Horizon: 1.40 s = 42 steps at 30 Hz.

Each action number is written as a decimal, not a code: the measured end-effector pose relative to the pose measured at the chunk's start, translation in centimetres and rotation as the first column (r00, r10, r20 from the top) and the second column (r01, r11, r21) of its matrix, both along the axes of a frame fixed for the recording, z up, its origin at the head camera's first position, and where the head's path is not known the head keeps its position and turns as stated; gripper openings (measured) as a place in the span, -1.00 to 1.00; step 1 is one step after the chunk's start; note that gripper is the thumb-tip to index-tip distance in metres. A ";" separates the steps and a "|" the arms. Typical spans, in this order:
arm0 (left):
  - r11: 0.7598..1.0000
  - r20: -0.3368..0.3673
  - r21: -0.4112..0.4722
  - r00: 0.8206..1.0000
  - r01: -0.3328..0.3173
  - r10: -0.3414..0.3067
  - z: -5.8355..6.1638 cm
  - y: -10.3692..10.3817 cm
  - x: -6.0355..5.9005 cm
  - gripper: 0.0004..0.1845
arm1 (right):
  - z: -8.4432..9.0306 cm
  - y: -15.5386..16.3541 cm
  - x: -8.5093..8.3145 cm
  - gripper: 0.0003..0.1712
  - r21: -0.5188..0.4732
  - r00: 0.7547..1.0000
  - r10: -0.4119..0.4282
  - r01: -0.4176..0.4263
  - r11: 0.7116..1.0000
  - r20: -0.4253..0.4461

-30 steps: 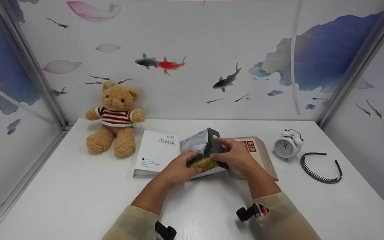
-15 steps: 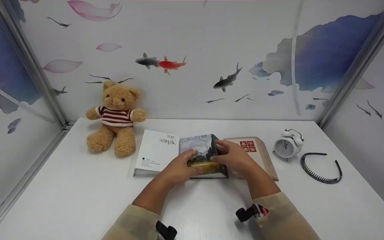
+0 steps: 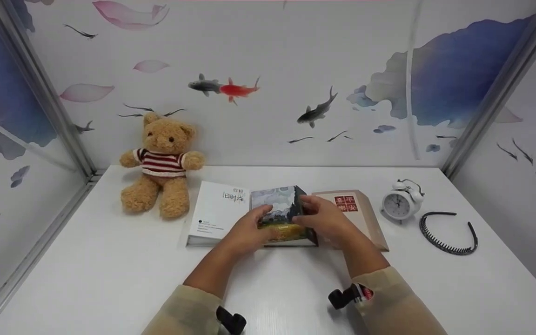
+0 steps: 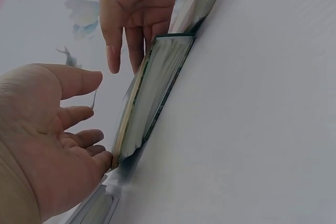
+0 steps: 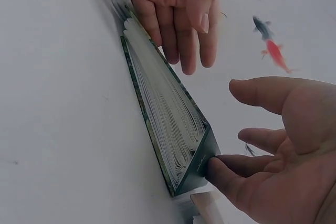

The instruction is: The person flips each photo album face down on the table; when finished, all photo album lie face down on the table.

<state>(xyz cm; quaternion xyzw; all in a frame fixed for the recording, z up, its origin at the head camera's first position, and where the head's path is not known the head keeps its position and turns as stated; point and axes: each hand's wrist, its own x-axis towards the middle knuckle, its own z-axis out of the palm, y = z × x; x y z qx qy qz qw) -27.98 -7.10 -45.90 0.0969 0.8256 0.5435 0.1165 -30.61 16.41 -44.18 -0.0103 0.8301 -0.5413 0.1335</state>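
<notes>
The picture book (image 3: 281, 215) is lying flat on the white surface (image 3: 110, 270), between a white book (image 3: 217, 211) and a brown book (image 3: 358, 209). The left hand (image 3: 248, 231) and right hand (image 3: 326, 218) are resting open, fingers touching its cover and edges.

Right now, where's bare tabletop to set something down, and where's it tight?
Free: the near-left table in front of the teddy bear, and the near-right strip below the headband. Also the back edge behind the books. Crowded: the middle row, white book, painted-cover book under both hands, brown book, alarm clock close together.
</notes>
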 end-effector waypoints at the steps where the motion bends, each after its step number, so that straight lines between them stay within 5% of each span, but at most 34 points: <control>1: 1.000 0.007 0.012 1.000 -0.009 0.009 0.1 0.0 0.0 -0.23 | 0.1 -0.1 0.0 -0.12 0.009 1.000 0.000 0.000 1.000 -0.009; 7: 0.989 0.034 0.091 0.993 -0.114 0.111 0.9 -0.8 -0.2 -0.31 | 0.8 -1.5 0.4 -0.20 0.081 0.992 -0.055 0.064 0.995 -0.113; 14: 0.956 -0.014 0.175 0.970 -0.235 0.241 1.8 -4.2 -0.4 -0.35 | 1.4 -4.8 1.1 -0.30 0.019 0.968 -0.035 0.041 0.999 -0.249; 27: 0.915 0.027 0.165 0.929 -0.369 0.370 2.6 -13.9 0.7 -0.37 | 0.7 -12.2 0.8 -0.42 -0.059 0.978 0.040 -0.053 0.997 -0.204; 36: 0.901 0.098 0.203 0.924 -0.383 0.370 1.1 -16.3 1.0 -0.37 | -0.2 -14.3 0.8 -0.39 -0.110 0.989 0.056 -0.072 0.991 -0.139; 42: 0.927 0.163 0.189 0.941 -0.325 0.297 0.6 -15.8 0.9 -0.37 | -1.0 -14.0 1.1 -0.32 -0.135 0.990 0.083 -0.098 0.986 -0.110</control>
